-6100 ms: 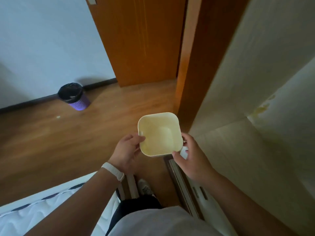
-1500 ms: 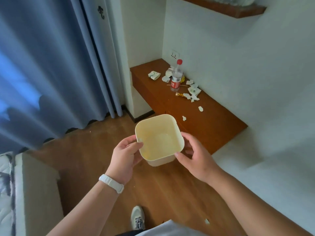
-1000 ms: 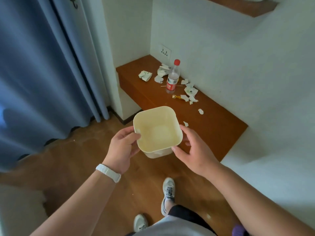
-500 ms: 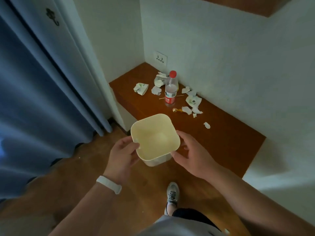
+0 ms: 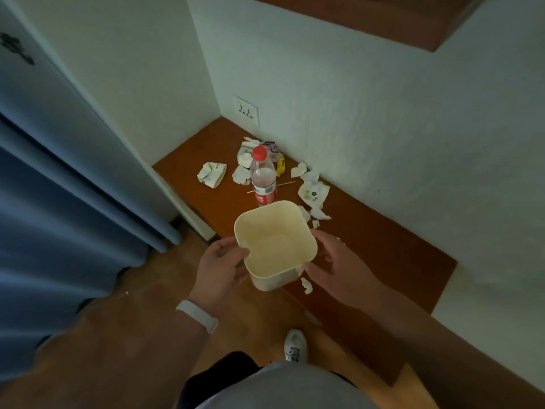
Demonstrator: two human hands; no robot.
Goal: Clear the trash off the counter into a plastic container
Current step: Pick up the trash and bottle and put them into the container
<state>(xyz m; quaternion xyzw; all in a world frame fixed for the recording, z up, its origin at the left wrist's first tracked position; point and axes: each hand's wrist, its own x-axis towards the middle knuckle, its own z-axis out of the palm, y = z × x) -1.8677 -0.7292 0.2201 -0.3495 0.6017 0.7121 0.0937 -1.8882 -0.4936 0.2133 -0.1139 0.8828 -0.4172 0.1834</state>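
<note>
Broadly, the wooden counter (image 5: 383, 249) runs along the wall as a long slab, its long axis going from the far corner by the socket (image 5: 245, 111) toward the near right. Over its near edge, both hands hold the plastic container (image 5: 275, 246), a cream square tub, mouth up and apparently empty. The left hand (image 5: 219, 268) pinches the tub's left rim with the thumb hooked over the edge; the right hand (image 5: 339, 265) has its fingers loosely curled against the tub's right wall.

Most of the trash lies beyond the tub, up the counter toward the corner, so the next reach likely goes forward and away from the body. The right hand is on the counter's side and looks nearer to the litter.

A clear bottle (image 5: 263, 175) with a red cap stands upright, its long axis vertical, just behind the tub. Crumpled wrappers (image 5: 313, 191) lie to its right, a folded paper (image 5: 212, 174) to its left. One small scrap (image 5: 306, 285) sits just below the tub. A thin stick (image 5: 274, 185) lies across behind the bottle.
</note>
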